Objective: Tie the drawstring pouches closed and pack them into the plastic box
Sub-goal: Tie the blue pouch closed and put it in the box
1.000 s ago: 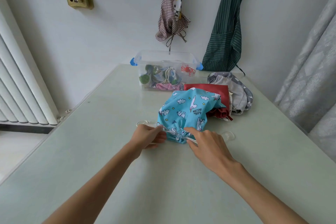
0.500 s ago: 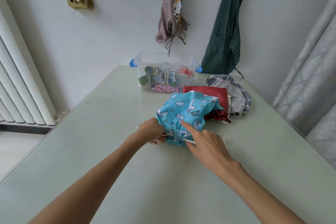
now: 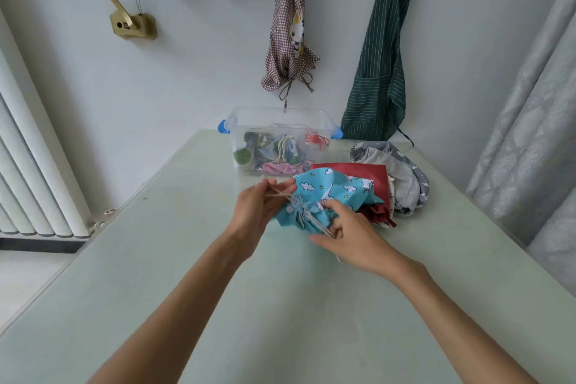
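Head view first: nearest to us, our two bare forearms reach forward over the pale green table (image 3: 156, 259) and meet at the blue pouch (image 3: 330, 193), a turquoise bag printed with clouds and stars. Our right hand (image 3: 352, 235) has its fingers curled, pinching the pale drawstring (image 3: 318, 223) where it leaves the gathered mouth of the pouch; the thumb lies out toward the left. Our left hand (image 3: 258, 206) sits just to the left of the gathered mouth, raised a little, with the other run of cord looped over its loosely bent fingers and held taut back toward the pouch. The pouch mouth is bunched tight between the two hands, and the body of the bag spreads away from us.

Just behind and under the blue pouch lies a red pouch (image 3: 371, 178), and beside that, to the right, a grey pouch (image 3: 402, 178) with white markings, crumpled.

Farther back, near the wall, stands the clear plastic box (image 3: 277, 125) with blue side clips, its lid off, with several tied pouches already inside.

On the wall beyond hang a checked apron (image 3: 290, 40) and a dark green striped apron (image 3: 383, 56). A white radiator (image 3: 34, 171) stands at the left and a pale curtain (image 3: 530, 103) at the right.
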A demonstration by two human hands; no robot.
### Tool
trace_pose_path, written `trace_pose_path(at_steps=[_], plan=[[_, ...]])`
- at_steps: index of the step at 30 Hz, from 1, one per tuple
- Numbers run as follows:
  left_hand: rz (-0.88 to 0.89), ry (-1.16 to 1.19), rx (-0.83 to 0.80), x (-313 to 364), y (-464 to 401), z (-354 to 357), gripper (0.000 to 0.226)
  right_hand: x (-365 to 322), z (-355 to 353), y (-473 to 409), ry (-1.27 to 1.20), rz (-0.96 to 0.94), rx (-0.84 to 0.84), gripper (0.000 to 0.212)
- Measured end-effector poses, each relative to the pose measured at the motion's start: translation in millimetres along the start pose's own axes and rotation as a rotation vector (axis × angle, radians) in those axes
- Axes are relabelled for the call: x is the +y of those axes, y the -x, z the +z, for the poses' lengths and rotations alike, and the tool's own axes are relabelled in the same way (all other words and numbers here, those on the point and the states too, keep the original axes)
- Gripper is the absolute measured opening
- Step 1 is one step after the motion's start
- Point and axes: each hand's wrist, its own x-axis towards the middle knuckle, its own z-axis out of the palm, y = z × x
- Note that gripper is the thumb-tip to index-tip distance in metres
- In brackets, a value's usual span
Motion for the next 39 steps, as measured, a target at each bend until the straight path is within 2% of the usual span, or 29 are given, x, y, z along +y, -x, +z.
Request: trace_pose_path(at_steps=[1,3,5,6,9,12,15,17,19,23,25,30,33,36,39], plan=[[-0.031,0.137,-0.010,6.4,-7.0,-0.2,0.034,-1.0,-2.8,-4.4,-0.114,0.001,0.050,0.036],[-0.060,0.306,-0.039,19.4,-20.7,-3.2,0.033,-2.1,-7.9,-15.1,-0.309,-0.018,0.172,0.029],[-0.034,0.300,-0.068,27.2,-33.5,-5.8,0.033,-1.0,-12.5,-28.9,-0.364,-0.029,0.242,0.020],[0.018,0.223,-0.065,30.4,-40.7,-5.8,0.033,0.5,-14.3,-39.2,-0.345,-0.030,0.247,0.017],[0.209,-0.041,-0.044,32.3,-54.2,0.8,0.036,3.6,-12.5,-63.3,-0.199,0.031,0.121,0.018],[0.299,0.025,-0.038,32.3,-67.6,8.3,0.038,0.9,-6.6,-81.6,-0.215,0.047,0.020,0.028],[0.246,0.135,-0.025,30.7,-82.1,4.8,0.036,1.2,-4.9,-89.7,-0.250,0.058,0.000,0.032],[0.187,0.043,-0.047,25.4,-90.0,-2.1,0.034,5.6,-5.1,-90.6,-0.226,0.063,-0.035,0.026],[0.141,-0.120,-0.084,18.0,-95.0,-9.6,0.033,8.1,-7.4,-89.7,-0.214,0.078,-0.048,0.012],[0.106,-0.368,-0.168,4.9,-101.5,-17.2,0.032,5.7,-17.2,-88.7,-0.110,0.077,-0.055,0.022],[0.107,-0.413,-0.172,4.9,-104.9,-21.3,0.033,2.5,-22.7,-87.2,-0.020,0.097,-0.094,0.023],[0.080,-0.311,-0.182,15.1,-111.8,-33.3,0.033,-0.3,-24.8,-84.7,0.043,0.109,-0.126,0.023],[0.174,-0.484,-0.192,17.1,-109.3,-28.3,0.033,-6.2,-25.8,-84.4,0.077,0.093,-0.106,0.025],[0.224,-0.652,-0.329,19.1,-102.3,-21.1,0.035,-16.3,-42.7,-75.8,-0.036,0.117,-0.244,0.033],[0.121,-0.738,-0.527,12.4,-94.7,-9.9,0.029,-21.1,-59.4,-64.1,-0.144,0.170,-0.276,0.043]])
